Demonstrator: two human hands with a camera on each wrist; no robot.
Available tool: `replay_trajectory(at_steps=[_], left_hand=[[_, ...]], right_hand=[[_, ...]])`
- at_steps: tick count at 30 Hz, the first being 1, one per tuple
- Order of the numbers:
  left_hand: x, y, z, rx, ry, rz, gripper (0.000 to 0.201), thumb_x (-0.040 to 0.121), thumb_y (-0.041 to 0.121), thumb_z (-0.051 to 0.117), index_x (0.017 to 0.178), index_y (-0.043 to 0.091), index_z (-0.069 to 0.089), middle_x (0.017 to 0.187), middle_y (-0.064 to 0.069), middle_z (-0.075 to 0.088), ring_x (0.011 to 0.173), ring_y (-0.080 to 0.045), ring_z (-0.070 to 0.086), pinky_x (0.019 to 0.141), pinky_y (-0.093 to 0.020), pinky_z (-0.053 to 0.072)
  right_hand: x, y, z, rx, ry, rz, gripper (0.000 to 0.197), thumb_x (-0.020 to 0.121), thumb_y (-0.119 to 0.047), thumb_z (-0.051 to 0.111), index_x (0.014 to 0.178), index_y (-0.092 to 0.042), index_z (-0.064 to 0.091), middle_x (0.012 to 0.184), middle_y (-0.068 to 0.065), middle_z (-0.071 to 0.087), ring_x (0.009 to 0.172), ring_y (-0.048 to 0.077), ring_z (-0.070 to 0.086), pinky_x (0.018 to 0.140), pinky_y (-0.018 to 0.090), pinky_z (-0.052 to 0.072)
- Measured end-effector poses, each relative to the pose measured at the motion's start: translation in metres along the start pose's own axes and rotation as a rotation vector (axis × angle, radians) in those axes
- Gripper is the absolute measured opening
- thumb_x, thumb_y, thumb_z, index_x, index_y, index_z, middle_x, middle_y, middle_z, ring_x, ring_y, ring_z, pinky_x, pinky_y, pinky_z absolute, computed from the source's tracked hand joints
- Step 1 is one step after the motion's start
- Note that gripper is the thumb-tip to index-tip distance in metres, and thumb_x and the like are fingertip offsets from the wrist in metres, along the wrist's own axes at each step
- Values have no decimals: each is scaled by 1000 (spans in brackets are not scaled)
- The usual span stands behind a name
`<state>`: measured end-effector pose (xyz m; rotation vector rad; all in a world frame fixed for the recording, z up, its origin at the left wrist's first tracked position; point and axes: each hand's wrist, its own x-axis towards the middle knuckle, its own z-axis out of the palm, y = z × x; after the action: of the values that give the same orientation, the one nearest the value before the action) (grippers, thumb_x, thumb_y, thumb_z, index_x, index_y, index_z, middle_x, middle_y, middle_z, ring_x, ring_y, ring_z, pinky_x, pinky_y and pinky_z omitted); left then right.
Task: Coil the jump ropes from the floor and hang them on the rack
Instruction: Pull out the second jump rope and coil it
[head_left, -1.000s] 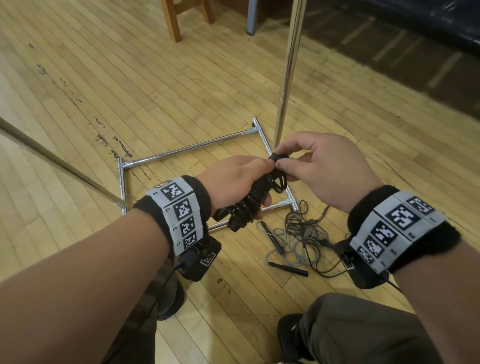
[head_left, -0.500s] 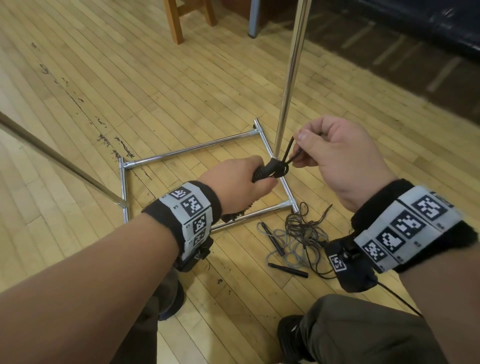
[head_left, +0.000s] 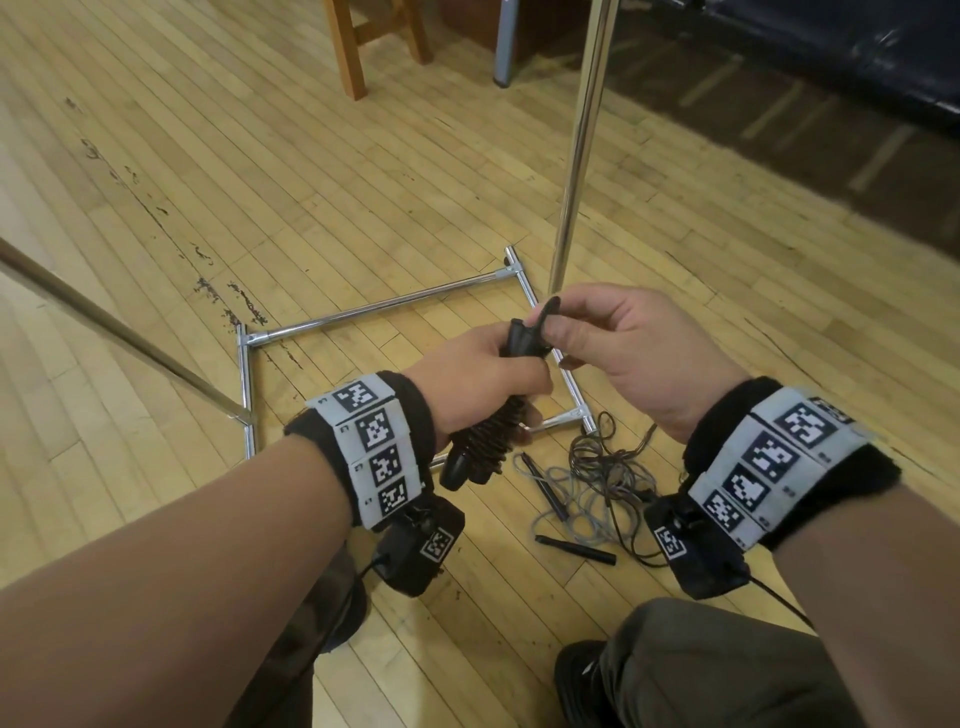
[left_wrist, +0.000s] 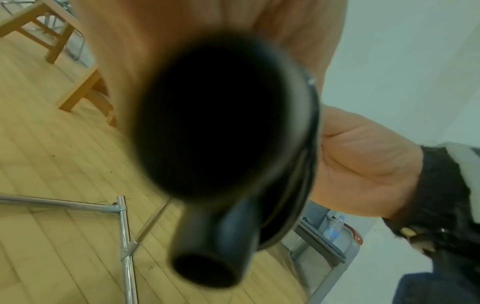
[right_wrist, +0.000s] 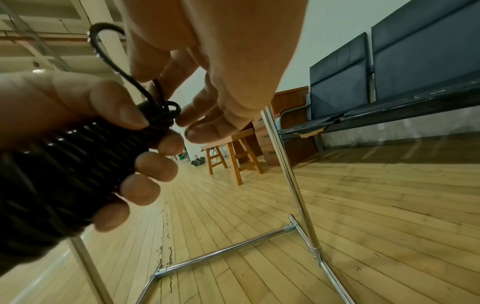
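Left hand (head_left: 483, 371) fingers (right_wrist: 153, 164) wrapped round coiled jump rope (head_left: 488, 441), right hand (head_left: 628, 348) fingers (head_left: 563, 340) pinching its end loop (right_wrist: 103, 47)

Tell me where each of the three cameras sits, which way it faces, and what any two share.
Head: looks down at both forearms, left hand gripping the coiled rope, right hand at its end loop; loose rope on the floor.
Left wrist: faces along the palm; blurred black handle fills it.
Right wrist: low, faces forward; both hands' fingers, the loop.
Shared: all three show the rack base.
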<state>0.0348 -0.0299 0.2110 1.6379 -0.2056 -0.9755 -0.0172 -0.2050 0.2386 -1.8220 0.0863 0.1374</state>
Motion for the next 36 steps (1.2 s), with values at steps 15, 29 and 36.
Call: replay_trajectory(at_steps=[15, 29, 36], left_hand=[[-5, -1, 4, 278, 150, 216, 71, 66, 74, 72, 123, 32, 58, 110, 2, 76, 99, -17, 75, 96, -53, 59], [-20, 39, -14, 89, 318, 439, 15, 90, 43, 73, 91, 28, 76, 94, -7, 80, 94, -31, 77, 90, -59, 62], [-89, 134, -40, 259, 383, 550, 16, 98, 39, 73, 84, 31, 75, 85, 4, 81, 80, -18, 79, 77, -43, 66]], right_hand=[[-3, -8, -8, 127, 152, 11, 20, 98, -26, 67, 83, -17, 76, 84, 4, 75, 76, 16, 70, 58, 29, 50], [-12, -55, -4, 19, 232, -35, 8, 98, -23, 67, 102, -22, 74, 82, -7, 70, 65, 5, 61, 61, 26, 52], [-22, -158, 0, -214, 212, -220, 12, 100, -29, 62, 93, -32, 71, 81, -19, 70, 66, 1, 66, 54, 14, 50]])
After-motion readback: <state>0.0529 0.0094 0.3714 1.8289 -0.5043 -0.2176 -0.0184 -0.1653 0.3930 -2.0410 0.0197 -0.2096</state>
